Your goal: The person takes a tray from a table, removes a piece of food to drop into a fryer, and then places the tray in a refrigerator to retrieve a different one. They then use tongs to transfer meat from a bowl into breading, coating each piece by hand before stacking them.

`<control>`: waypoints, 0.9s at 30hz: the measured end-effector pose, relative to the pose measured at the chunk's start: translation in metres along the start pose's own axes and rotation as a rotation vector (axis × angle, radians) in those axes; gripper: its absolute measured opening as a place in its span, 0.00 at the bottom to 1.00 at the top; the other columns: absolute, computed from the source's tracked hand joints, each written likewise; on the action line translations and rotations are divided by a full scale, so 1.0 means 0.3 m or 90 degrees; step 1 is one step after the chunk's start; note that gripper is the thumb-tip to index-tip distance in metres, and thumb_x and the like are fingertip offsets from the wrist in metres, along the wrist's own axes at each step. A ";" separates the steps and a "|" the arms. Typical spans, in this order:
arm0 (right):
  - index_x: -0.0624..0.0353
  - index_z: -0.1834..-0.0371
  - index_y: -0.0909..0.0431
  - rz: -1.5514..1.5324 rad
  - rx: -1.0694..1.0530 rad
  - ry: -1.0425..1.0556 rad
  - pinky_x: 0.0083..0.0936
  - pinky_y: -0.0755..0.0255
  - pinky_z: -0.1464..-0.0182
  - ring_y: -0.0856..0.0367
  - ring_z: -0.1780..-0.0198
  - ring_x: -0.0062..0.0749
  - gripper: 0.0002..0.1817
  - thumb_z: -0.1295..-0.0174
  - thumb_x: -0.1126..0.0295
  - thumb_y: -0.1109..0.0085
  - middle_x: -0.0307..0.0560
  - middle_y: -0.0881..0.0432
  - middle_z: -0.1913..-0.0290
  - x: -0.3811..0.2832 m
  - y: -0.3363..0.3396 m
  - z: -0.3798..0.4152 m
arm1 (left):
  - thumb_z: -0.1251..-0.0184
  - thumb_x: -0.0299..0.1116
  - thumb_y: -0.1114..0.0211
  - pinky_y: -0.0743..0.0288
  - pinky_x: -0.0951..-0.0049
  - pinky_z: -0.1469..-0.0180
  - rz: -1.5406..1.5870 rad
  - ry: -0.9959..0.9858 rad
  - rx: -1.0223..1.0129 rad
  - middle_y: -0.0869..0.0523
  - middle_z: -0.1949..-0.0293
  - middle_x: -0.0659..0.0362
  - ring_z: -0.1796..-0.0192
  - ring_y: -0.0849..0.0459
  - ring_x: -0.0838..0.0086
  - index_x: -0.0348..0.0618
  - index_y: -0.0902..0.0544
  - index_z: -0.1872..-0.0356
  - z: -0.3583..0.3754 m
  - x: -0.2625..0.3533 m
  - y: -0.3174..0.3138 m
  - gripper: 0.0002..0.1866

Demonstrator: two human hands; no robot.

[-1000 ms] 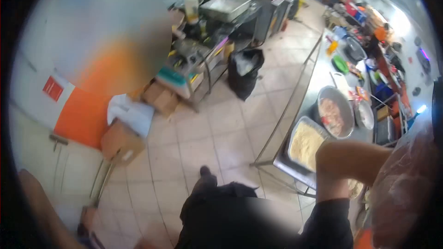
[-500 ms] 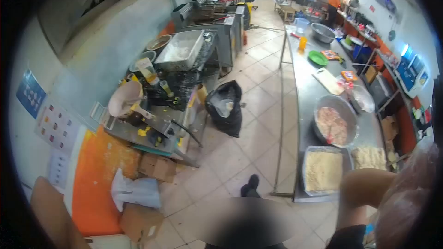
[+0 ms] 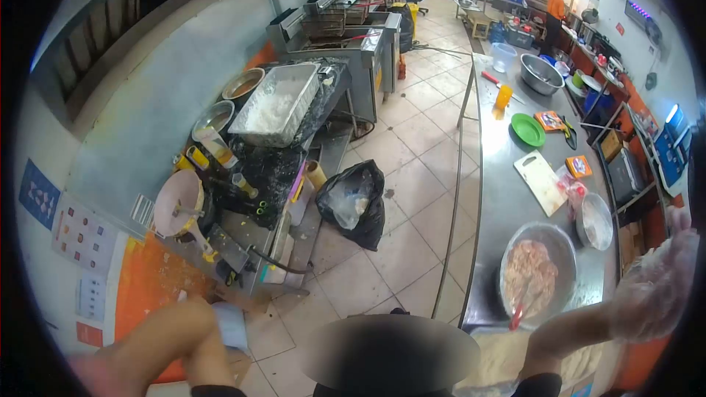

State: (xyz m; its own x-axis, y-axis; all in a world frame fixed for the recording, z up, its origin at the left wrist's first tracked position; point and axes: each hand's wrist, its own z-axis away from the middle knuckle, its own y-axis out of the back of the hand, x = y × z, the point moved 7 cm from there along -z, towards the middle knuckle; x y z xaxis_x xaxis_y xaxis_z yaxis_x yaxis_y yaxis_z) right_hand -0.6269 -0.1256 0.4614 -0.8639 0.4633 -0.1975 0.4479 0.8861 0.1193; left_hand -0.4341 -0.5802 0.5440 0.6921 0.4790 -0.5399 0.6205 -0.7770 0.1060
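Observation:
My left hand [image 3: 99, 376] is a blur at the lower left edge, below a bent forearm; its fingers cannot be made out. On the right, my right hand [image 3: 651, 290] is raised beside the metal table [image 3: 500, 213], inside a loose clear plastic glove, fingers upward and apart. Nothing shows in it. Nearest to that arm are a metal bowl [image 3: 566, 250] of raw meat, with a red-handled utensil [image 3: 518, 315] in it, and a tray of pale flour [image 3: 496, 356], partly hidden by my arm. A second bowl [image 3: 594, 220] stands beyond.
A white cutting board [image 3: 540, 182], green plate [image 3: 528, 129] and orange cup [image 3: 504, 95] lie farther up the table. A black bin bag [image 3: 353, 202] stands on the floor. At left are a white tub [image 3: 276, 103] and fryers. A person [image 3: 556, 11] stands at the back.
The view has shifted, bringing the meat bowl lower in view. My left forearm has come farther into view, bent. My right gloved hand now shows more clearly at the right.

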 end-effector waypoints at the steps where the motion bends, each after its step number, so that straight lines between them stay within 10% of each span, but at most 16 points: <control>1: 0.55 0.46 0.20 0.000 -0.001 -0.002 0.53 0.18 0.44 0.22 0.35 0.59 0.15 0.30 0.61 0.37 0.68 0.21 0.54 0.074 -0.052 0.006 | 0.24 0.46 0.46 0.44 0.57 0.25 0.080 0.094 0.078 0.18 0.38 0.67 0.35 0.24 0.71 0.65 0.22 0.35 0.162 -0.077 -0.072 0.19; 3: 0.65 0.62 0.23 0.166 -0.072 0.129 0.44 0.21 0.61 0.18 0.64 0.50 0.23 0.34 0.51 0.41 0.59 0.19 0.65 0.172 -0.187 0.026 | 0.25 0.46 0.44 0.28 0.49 0.37 0.090 0.299 0.097 0.22 0.41 0.45 0.43 0.22 0.57 0.40 0.25 0.37 0.537 -0.212 -0.148 0.24; 5: 0.58 0.68 0.20 0.088 -0.123 -0.043 0.39 0.23 0.59 0.18 0.61 0.47 0.15 0.35 0.57 0.39 0.53 0.18 0.65 0.328 -0.351 0.067 | 0.34 0.49 0.39 0.25 0.55 0.57 0.049 0.462 -0.043 0.19 0.60 0.51 0.59 0.20 0.58 0.40 0.21 0.55 0.793 -0.352 -0.495 0.21; 8: 0.54 0.60 0.16 0.250 -0.390 -0.260 0.34 0.24 0.53 0.16 0.56 0.43 0.06 0.33 0.67 0.41 0.47 0.14 0.58 0.608 -0.506 0.285 | 0.28 0.31 0.42 0.25 0.69 0.53 0.123 1.011 -0.123 0.17 0.62 0.55 0.59 0.18 0.68 0.33 0.18 0.56 1.259 -0.410 -0.808 0.10; 10: 0.51 0.53 0.16 0.187 -0.506 -0.411 0.35 0.24 0.50 0.16 0.53 0.44 0.08 0.32 0.70 0.42 0.44 0.13 0.53 0.787 -0.593 0.455 | 0.27 0.28 0.43 0.26 0.74 0.51 0.164 1.096 -0.321 0.16 0.62 0.55 0.57 0.18 0.72 0.30 0.17 0.59 1.477 -0.402 -0.995 0.10; 14: 0.51 0.46 0.18 0.084 -0.517 -0.646 0.39 0.24 0.47 0.16 0.50 0.48 0.12 0.29 0.66 0.43 0.48 0.14 0.50 1.037 -0.711 0.747 | 0.26 0.32 0.43 0.27 0.73 0.49 0.410 1.071 -0.503 0.14 0.61 0.54 0.56 0.17 0.71 0.30 0.16 0.60 1.583 -0.470 -1.394 0.13; 20: 0.52 0.46 0.17 0.231 -0.435 -0.869 0.30 0.21 0.50 0.13 0.53 0.40 0.13 0.28 0.62 0.43 0.49 0.12 0.55 1.161 -0.749 0.893 | 0.21 0.46 0.49 0.23 0.51 0.41 0.906 0.895 -0.146 0.12 0.68 0.49 0.58 0.12 0.56 0.37 0.18 0.66 1.144 -0.687 -1.996 0.22; 23: 0.53 0.49 0.15 0.262 -0.244 -0.953 0.33 0.21 0.51 0.13 0.54 0.42 0.13 0.29 0.61 0.42 0.48 0.12 0.55 1.142 -0.686 0.884 | 0.23 0.36 0.42 0.26 0.47 0.40 1.464 0.401 0.045 0.18 0.61 0.52 0.54 0.15 0.54 0.38 0.24 0.55 0.819 -0.664 -2.195 0.11; 27: 0.55 0.51 0.15 0.479 -0.148 -0.986 0.35 0.22 0.51 0.14 0.52 0.45 0.12 0.29 0.63 0.43 0.50 0.13 0.53 1.070 -0.539 0.904 | 0.24 0.36 0.42 0.26 0.48 0.42 1.784 0.217 0.117 0.18 0.62 0.52 0.54 0.16 0.55 0.38 0.24 0.56 0.722 -0.568 -2.248 0.10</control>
State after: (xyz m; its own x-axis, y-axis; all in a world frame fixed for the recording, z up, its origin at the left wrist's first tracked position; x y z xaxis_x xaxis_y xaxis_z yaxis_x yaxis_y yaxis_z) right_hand -0.9142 -0.1162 0.1149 0.5657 0.4465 -0.6933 0.4556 0.5315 0.7141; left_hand -1.0504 -0.2261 0.3837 -0.4866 -0.7365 0.4699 -0.8666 0.4750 -0.1529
